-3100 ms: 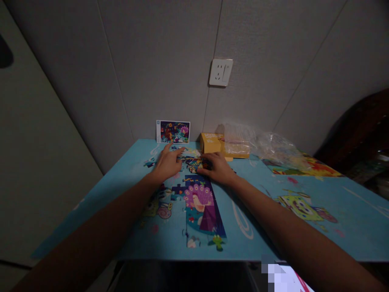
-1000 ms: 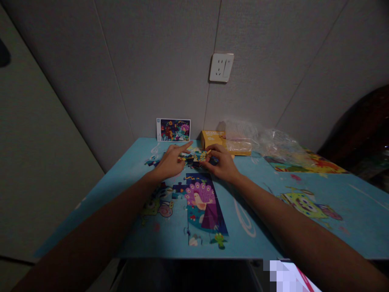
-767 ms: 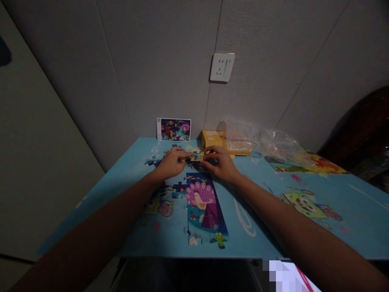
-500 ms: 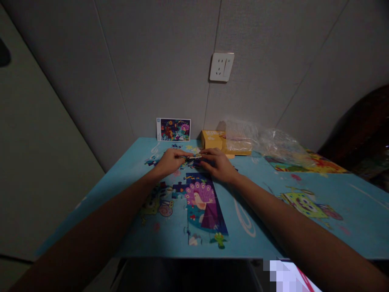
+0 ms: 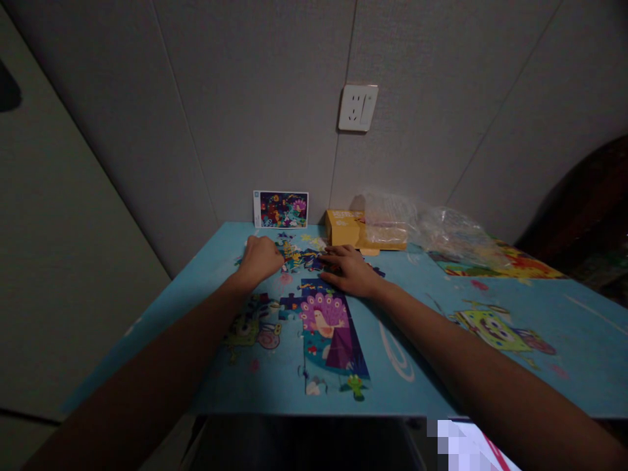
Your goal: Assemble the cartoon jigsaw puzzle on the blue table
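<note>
The puzzle (image 5: 328, 333) looks like smooth printed card, the yellow box (image 5: 344, 226) too; that crinkled wrapping (image 5: 451, 232) is glossy plastic, the socket (image 5: 358, 108) smooth plastic, the wall (image 5: 265, 98) matt, faintly rough.

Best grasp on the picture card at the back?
I'd pinch the picture card by its top edge, from above: it's thin and stands upright by the wall with that edge exposed, while puzzle pieces lie in front. The left hand looks nearer.

Puzzle (image 5: 328, 337) at table (image 5: 402, 396) front, pieces (image 5: 293, 258) behind puzzle, card (image 5: 281, 210) behind pieces, box (image 5: 342, 229) right of card, bag (image 5: 390, 221) overlapping box.
</note>
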Motion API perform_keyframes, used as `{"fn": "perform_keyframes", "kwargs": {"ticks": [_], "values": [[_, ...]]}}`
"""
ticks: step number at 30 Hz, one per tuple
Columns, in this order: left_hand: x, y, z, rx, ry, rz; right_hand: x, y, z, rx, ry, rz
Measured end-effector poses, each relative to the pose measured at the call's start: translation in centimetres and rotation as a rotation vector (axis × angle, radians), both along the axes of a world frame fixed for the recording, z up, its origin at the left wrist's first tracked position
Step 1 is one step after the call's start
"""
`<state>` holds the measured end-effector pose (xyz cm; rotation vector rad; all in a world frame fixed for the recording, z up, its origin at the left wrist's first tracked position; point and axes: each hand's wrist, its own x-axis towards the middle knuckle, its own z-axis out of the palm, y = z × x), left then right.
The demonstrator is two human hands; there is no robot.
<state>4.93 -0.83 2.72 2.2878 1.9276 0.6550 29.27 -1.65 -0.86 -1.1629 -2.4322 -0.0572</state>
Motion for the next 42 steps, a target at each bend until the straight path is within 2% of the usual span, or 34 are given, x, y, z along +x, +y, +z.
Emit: {"fn": "perform_keyframes", "kwargs": {"ticks": [3, 8, 15, 21, 24, 27, 29, 32, 35, 38, 40, 42], "values": [[0.0, 0.0, -0.2, -0.029, 0.125, 0.038, 0.1, 0.2, -0.3, 0.001, 0.008, 0.011], [0.2, 0.1, -0.6, -0.009, 0.123, 0.025, -0.4, 0.4, -0.2, 0.001, 0.046, 0.014], [0.0, 0.5, -0.9, 0.017, 0.072, 0.091, -0.9, 0.4, 0.1, 0.028, 0.074, 0.002], [-0.4, 0.7, -1.6, 0.112, 0.148, 0.092, -0.5, 0.2, 0.7, 0.055, 0.140, -0.035], [-0.2, 0.5, -1.5, 0.169, 0.047, -0.016, -0.5, 0.1, 1.0, 0.079, 0.204, -0.026], [0.5, -0.1, -1.4, 0.175, -0.102, -0.291, -0.5, -0.2, 1.3, 0.150, 0.290, 0.045], [1.1, -0.6, -1.5, 0.133, -0.108, -0.458, -0.5, -0.3, 1.5, 0.203, 0.332, 0.096], [1.5, -1.1, -1.7, 0.095, -0.074, -0.498, -0.4, -0.3, 1.6, 0.220, 0.324, 0.122], [1.5, -0.9, -1.8, 0.142, -0.095, -0.463, 0.0, 0.0, 1.5, 0.165, 0.262, 0.050], [1.2, -0.6, -1.9, 0.199, -0.075, -0.414, 0.3, 0.1, 1.3, 0.095, 0.176, -0.123], [1.2, -0.5, -1.9, 0.191, -0.020, -0.385, 0.3, 0.0, 1.2, 0.039, 0.105, -0.227], [1.2, -0.5, -1.8, 0.147, 0.051, -0.384, 0.3, -0.1, 1.2, -0.025, 0.040, -0.272]]}}
